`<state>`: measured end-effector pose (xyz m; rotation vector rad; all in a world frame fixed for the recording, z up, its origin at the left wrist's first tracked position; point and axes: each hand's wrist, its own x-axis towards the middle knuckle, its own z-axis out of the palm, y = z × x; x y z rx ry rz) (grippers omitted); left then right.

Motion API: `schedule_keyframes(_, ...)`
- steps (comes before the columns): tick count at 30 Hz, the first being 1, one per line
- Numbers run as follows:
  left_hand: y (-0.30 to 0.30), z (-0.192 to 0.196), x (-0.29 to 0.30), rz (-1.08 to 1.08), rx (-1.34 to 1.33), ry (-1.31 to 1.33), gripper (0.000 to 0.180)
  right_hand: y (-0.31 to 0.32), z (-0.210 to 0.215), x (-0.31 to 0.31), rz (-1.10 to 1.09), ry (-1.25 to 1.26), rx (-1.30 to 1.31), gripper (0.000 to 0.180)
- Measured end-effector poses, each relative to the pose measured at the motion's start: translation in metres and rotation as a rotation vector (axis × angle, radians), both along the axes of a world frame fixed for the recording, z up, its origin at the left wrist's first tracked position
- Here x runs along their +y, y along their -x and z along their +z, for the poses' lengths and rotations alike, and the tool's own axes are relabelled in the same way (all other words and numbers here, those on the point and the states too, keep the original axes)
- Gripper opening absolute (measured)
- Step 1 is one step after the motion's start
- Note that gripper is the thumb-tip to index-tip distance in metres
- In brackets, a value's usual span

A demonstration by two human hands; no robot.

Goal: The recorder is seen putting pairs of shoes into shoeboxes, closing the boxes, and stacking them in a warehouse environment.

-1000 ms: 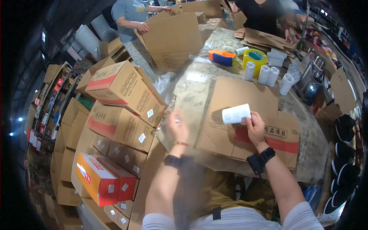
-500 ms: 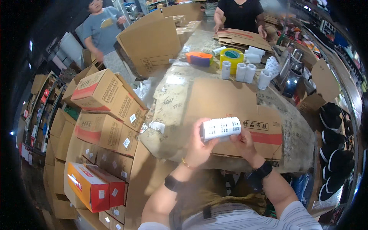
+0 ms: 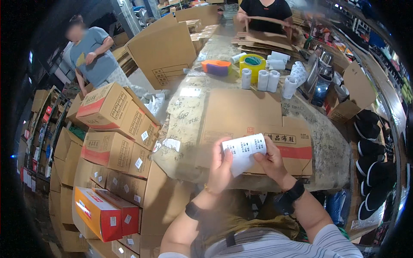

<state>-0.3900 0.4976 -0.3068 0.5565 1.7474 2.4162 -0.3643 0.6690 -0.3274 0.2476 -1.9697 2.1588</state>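
A white roll of printed labels (image 3: 244,148) is held between both hands above the table, with a loose strip hanging toward me. My left hand (image 3: 220,162) closes on its left end, thumb on the paper. My right hand (image 3: 272,160) grips the right end, its thumb pressed on the printed face. Below the roll lies a flattened cardboard carton (image 3: 245,107) with a red band and black print. Beyond it, several more label rolls (image 3: 262,80) stand on the table beside a wide roll of yellow tape (image 3: 253,64) and an orange and purple tape dispenser (image 3: 216,67).
Brown cartons (image 3: 109,107) are stacked at left, with orange-red boxes (image 3: 99,213) nearer me. Black shoes (image 3: 372,172) line the right side near a steel flask (image 3: 322,71). Two people work beyond: one handles flat cardboard (image 3: 264,41), another stands by a large open carton (image 3: 163,51).
The label roll has been tilted and a strip of it now hangs down between my hands. The person at far left has turned and moved left; the other person has lifted a cardboard sheet.
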Motion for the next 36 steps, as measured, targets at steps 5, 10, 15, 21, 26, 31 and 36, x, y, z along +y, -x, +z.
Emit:
schedule_keyframes(5,0.009,-0.015,0.001,0.092,-0.112,-0.063,0.026,0.01,0.003,0.002,0.026,-0.152,-0.007,0.03)
schedule_keyframes(10,0.03,-0.017,-0.012,0.19,-0.03,0.205,0.014,0.021,0.001,0.016,0.006,-0.421,0.188,0.033)
schedule_keyframes(15,0.034,-0.017,-0.016,0.572,0.562,0.699,0.012,0.029,-0.025,0.016,0.023,-0.412,0.157,0.034)
schedule_keyframes(21,0.033,-0.024,-0.017,0.367,0.445,0.596,0.018,0.031,-0.063,0.016,-0.122,-0.062,-0.057,0.032)
schedule_keyframes(26,0.045,-0.017,-0.022,0.372,0.259,0.711,0.024,0.03,-0.055,0.014,-0.116,-0.3,0.065,0.029)
schedule_keyframes(31,0.053,-0.026,-0.016,0.286,0.34,0.792,0.027,0.027,-0.052,0.015,-0.096,-0.291,0.051,0.024)
schedule_keyframes(36,0.057,-0.03,-0.017,0.254,0.365,0.813,0.023,0.026,-0.049,0.012,-0.068,-0.293,0.028,0.027)
